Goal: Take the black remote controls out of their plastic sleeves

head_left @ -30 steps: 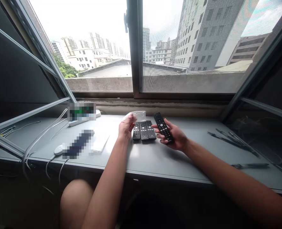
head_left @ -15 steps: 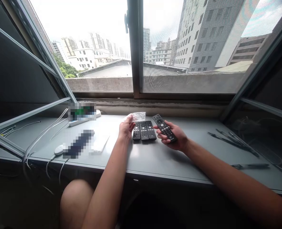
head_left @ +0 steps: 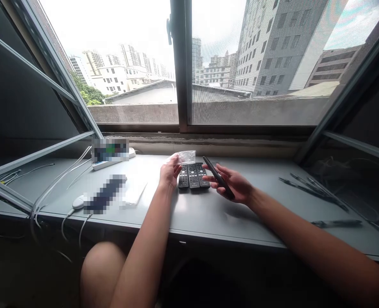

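Observation:
In my right hand (head_left: 236, 184) is a black remote control (head_left: 219, 178), turned on edge so its narrow side faces me and its buttons are hidden. Three similar black remotes (head_left: 194, 176) lie side by side on the desk, just left of that hand. My left hand (head_left: 170, 171) is closed on a clear plastic bag (head_left: 186, 157), which extends over the far ends of the lying remotes. The left fingertips are close to the leftmost remote; whether they touch it I cannot tell.
The grey desk (head_left: 189, 218) runs below a window. At left are a white power strip (head_left: 112, 161), a blurred-out dark object (head_left: 104, 196), a white sheet (head_left: 134, 192), a round white charger (head_left: 79, 202) and cables. Several pens (head_left: 314, 192) lie at right.
My right hand has rolled the remote from button side facing me onto its edge. The left hand and plastic bag have stayed in place, as have the three lying remotes.

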Action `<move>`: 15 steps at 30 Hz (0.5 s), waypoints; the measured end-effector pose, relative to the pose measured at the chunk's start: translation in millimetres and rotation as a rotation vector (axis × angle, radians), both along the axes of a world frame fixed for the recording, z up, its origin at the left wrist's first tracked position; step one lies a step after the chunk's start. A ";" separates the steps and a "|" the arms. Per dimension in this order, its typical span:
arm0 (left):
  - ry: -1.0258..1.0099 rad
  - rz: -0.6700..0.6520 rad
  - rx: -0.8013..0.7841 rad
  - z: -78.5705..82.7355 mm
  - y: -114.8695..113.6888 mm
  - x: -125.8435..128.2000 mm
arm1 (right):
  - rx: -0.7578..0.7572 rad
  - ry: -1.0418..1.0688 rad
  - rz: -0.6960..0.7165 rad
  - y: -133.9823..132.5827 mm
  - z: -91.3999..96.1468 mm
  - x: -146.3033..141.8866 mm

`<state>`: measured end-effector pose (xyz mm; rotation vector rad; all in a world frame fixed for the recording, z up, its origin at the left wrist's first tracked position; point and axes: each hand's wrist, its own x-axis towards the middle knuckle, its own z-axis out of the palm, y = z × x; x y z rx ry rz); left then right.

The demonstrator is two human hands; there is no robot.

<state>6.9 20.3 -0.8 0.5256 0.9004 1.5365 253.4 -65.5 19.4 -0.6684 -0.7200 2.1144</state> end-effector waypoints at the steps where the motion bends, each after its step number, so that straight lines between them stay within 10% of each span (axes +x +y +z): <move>1: 0.002 -0.001 0.000 -0.2 0.0 0.0 | -0.003 0.007 0.002 0.1 -0.3 0.4; 15: 0.001 -0.005 0.003 -1.5 1.8 -0.3 | -0.030 0.009 0.004 5.0 -8.4 2.8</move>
